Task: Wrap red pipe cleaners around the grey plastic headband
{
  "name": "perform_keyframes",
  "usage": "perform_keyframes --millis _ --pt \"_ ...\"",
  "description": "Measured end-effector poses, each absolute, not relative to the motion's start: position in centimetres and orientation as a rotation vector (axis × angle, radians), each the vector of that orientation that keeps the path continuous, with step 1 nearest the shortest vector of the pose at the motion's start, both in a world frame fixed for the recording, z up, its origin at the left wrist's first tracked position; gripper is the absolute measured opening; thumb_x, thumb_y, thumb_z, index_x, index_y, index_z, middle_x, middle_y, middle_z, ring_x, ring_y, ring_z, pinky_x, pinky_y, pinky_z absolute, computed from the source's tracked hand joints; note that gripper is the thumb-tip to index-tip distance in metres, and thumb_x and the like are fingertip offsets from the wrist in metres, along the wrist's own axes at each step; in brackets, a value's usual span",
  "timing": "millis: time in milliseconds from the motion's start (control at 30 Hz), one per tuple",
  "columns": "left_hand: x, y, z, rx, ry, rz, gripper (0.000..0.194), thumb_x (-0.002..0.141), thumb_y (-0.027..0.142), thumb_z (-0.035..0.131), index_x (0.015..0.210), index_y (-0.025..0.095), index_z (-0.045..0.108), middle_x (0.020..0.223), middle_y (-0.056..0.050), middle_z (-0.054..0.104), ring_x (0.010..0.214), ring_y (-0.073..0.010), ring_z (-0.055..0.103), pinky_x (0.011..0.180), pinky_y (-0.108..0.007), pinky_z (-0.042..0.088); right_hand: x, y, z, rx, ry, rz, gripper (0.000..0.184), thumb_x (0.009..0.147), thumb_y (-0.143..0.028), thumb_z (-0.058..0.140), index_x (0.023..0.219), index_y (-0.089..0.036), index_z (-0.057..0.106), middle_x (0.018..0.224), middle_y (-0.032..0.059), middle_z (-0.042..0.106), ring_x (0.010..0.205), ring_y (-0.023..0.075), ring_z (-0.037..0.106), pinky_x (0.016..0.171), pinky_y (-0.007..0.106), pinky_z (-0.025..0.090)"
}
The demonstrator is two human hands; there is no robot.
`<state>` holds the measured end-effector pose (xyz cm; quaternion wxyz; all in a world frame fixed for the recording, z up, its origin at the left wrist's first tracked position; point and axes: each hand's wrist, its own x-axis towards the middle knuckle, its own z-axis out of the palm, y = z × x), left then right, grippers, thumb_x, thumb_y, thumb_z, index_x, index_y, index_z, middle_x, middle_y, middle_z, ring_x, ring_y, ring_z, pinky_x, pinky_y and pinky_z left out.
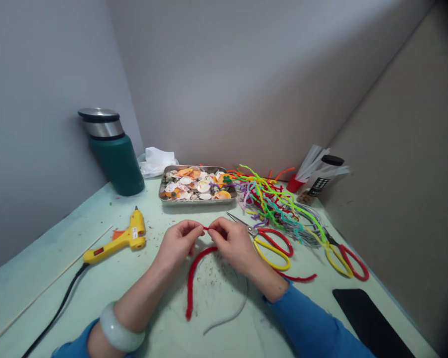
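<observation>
My left hand point(178, 242) and my right hand point(233, 243) meet over the middle of the table, fingertips pinched. Between them shows a short bit of red pipe cleaner point(206, 228), held at both ends. Below my hands a curved red pipe cleaner point(191, 286) lies on the table, its upper end passing by my right hand; whether it joins the held piece I cannot tell. A thin grey pipe cleaner point(236, 314) curves on the table beneath my right wrist. Close to my right hand lie scissors point(271, 248) with red and yellow handles. Another red strand point(300, 279) pokes out past my right forearm.
A tray point(197, 201) of shells stands at the back, beside a heap of coloured pipe cleaners point(269, 199). Left are a yellow glue gun point(117, 241), a thin stick point(48, 283) and a green bottle point(117, 161). Right are second scissors point(345, 258), a jar point(321, 179) and a black slab point(369, 318).
</observation>
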<state>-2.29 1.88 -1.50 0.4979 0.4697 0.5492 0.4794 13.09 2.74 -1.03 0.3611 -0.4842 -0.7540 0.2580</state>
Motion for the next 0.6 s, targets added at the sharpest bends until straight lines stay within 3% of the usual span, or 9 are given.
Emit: perform_keyframes --millis 267,500,600 --pt "-2.43 2.04 -1.60 1.135 1.329 1.085 0.021 0.072 0.034 0.066 0.072 0.013 0.062 0.042 0.006 0.047 0.037 -0.0067 0.039 0.041 -0.019 0.028 12.95 2.68 -1.24 -1.225 -1.946 0.644 0.009 0.082 -0.020 0.053 0.078 -0.018 0.061 0.069 -0.0001 0.062 0.063 0.0125 0.053 0.060 0.023 0.036" --pt "-2.36 1.78 -1.36 0.859 1.062 1.061 0.019 0.071 0.030 0.068 0.077 0.012 0.062 0.056 0.004 0.055 0.041 -0.0040 0.035 0.043 -0.019 0.030 13.21 3.21 -0.85 -1.206 -1.846 0.962 0.010 0.081 -0.021 0.054 0.073 -0.017 0.060 0.062 -0.0026 0.058 0.054 0.0099 0.049 0.054 0.021 0.036" --pt "-2.39 2.01 -1.57 0.963 1.163 1.049 0.022 0.073 0.034 0.066 0.077 0.013 0.061 0.061 0.002 0.059 0.040 -0.0043 0.036 0.043 -0.020 0.027 13.63 3.62 -0.95 -1.238 -1.885 0.875 0.010 0.080 -0.022 0.056 0.071 -0.018 0.059 0.063 -0.0024 0.060 0.057 0.0103 0.050 0.055 0.021 0.036"
